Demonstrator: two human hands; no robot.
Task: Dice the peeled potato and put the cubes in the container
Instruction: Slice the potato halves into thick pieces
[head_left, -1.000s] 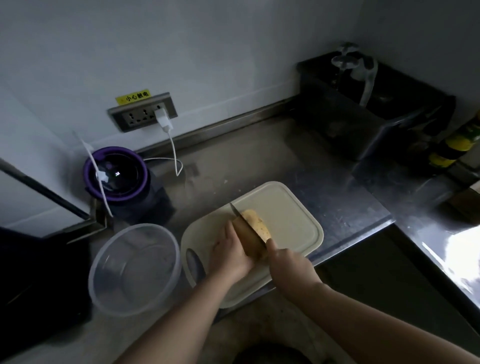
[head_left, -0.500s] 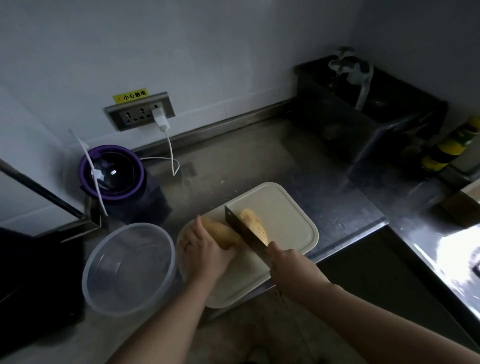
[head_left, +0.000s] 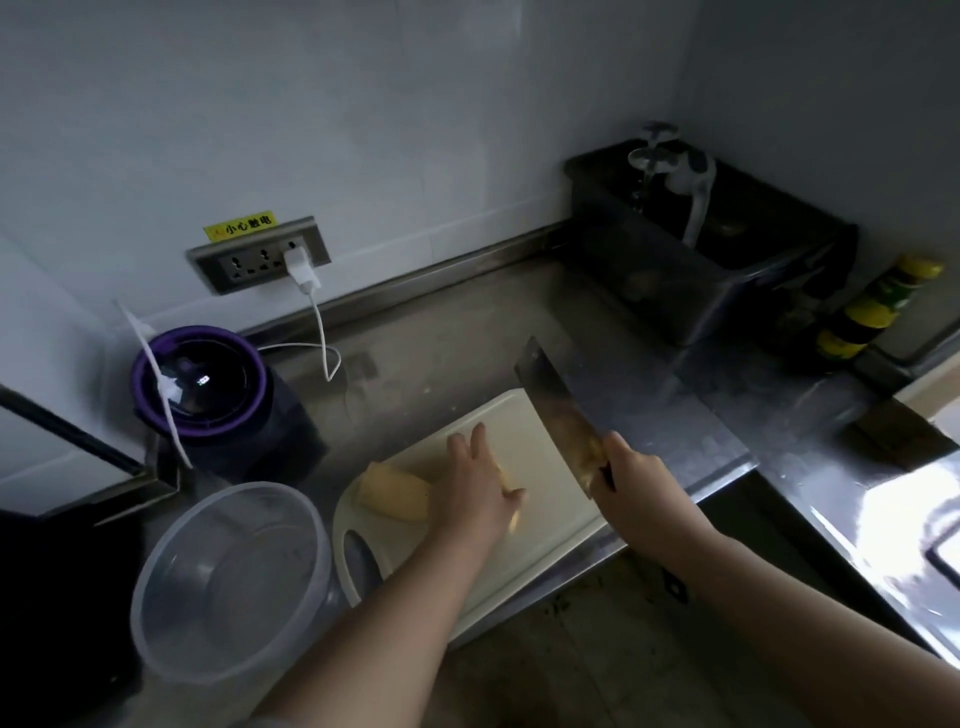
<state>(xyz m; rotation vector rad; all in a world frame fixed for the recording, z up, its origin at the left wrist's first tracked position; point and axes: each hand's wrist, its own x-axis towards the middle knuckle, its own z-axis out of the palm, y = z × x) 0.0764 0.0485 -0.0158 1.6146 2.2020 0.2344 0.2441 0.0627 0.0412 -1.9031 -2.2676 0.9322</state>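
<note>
Head view: two potato pieces on the cutting board (head_left: 545, 457); the free half (head_left: 392, 493) lies at the board's left end, just beside the container (head_left: 171, 587); the other piece (head_left: 504, 475) is mostly hidden under the left hand (head_left: 478, 493); that hand lies flat on it, fingers straight, pressing rather than clutching; reads as pinning it so it can't roll, though I can't tell which face is down; right hand (head_left: 631, 480) is wrapped tight round the handle of the cleaver (head_left: 558, 405); blade is up off the board, tilted, tip pointing toward the wall, clear of the left fingers; judgement: between cuts, lining up on the pinned piece; no cubes visible and the container looks empty, so the task is early; container sits off the board's left edge on the steel counter (head_left: 467, 338), presumably so cubes can be swept straight in; risk: straight fingers lie in the blade's likely path, better tucked back before the chop; light is dim, so the hidden piece's edges are hard to read.
</note>
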